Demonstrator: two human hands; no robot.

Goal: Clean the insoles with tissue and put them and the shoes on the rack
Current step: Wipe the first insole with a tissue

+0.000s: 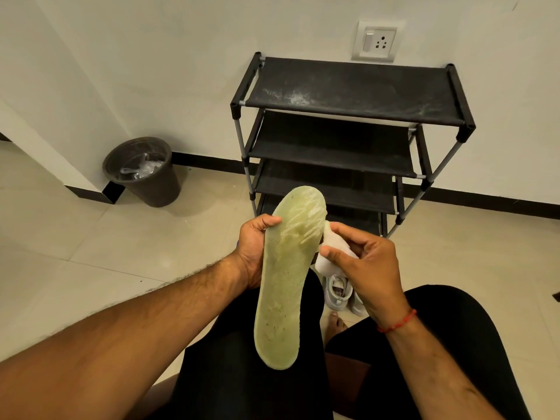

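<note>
Grips pale green insole (288, 274) at its nine o'clock edge with left hand (257, 253), thumb curled over; pinches white tissue (330, 250) in right hand (366, 268) at insole's three o'clock, rack (348, 95) at twelve.

Left hand (256, 248) up at centre, fingers behind insole (285, 286), thumb curled over its left edge near toe end. Left forearm bare, runs from lower left corner up to centre. Right hand (368, 262) just beside, thumb and forefinger pinch tissue (330, 253) at insole's right edge; other fingers loosely curled. Right forearm bare, enters from lower right; red thread (397, 321) round wrist. Legs bent, in black.
</note>
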